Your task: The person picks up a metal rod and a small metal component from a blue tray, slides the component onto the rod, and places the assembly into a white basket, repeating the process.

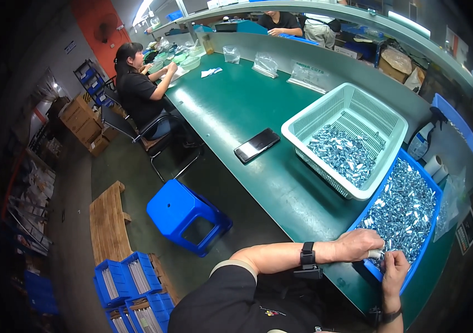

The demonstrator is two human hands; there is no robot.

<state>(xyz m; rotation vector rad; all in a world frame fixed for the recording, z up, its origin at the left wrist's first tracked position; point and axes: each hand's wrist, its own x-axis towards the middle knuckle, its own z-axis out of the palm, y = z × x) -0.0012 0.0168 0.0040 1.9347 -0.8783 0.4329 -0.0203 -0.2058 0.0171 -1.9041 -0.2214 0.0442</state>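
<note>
One view only: a fisheye camera on the person's head, looking steeply down and a little to the right over the green tabletop. The person's own forearms enter from the lower edge, with the left hand and right hand close beneath the lens at lower right. Straight edges bow toward the rim; the tabletop runs away to the upper left, where a seated co-worker appears far off.

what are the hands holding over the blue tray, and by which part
The left hand and right hand pinch a small silvery metal part between their fingertips at the near edge of the blue tray; which part of it is gripped is too small to tell.
</note>
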